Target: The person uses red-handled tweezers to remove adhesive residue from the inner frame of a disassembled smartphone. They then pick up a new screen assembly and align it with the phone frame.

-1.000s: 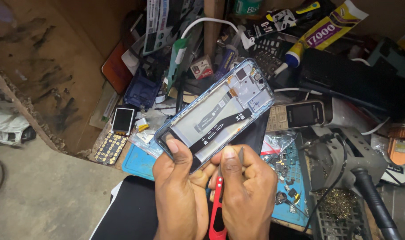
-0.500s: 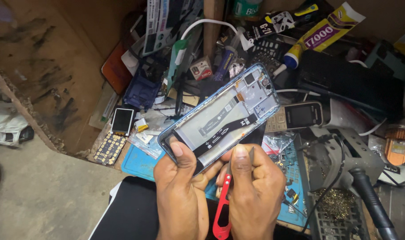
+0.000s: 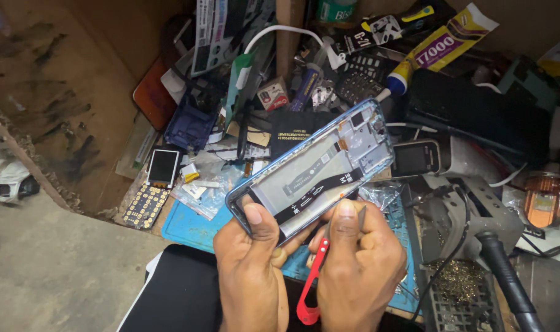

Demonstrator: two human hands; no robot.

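Note:
An opened smartphone frame [image 3: 317, 166] with a blue rim, a grey inner plate and black flex ribbons is held tilted above the bench. My left hand [image 3: 252, 264] grips its lower left end, thumb pressed on the rim. My right hand [image 3: 360, 270] supports the lower edge and pinches red-handled tweezers [image 3: 311, 286], whose metal tip lies against the frame near the black ribbon. A black battery [image 3: 295, 128] lies on the bench just behind the phone.
A blue work mat [image 3: 191, 224] lies under the hands. Around it are a small keypad phone board [image 3: 151, 184], a dark blue phone shell [image 3: 191, 126], glue tubes [image 3: 440, 46], a small bar phone [image 3: 415, 158] and a black soldering stand [image 3: 470, 246] at the right.
The phone frame has swung slightly, lying flatter and lower toward the right. My right thumb has shifted up along its lower edge with the tweezers.

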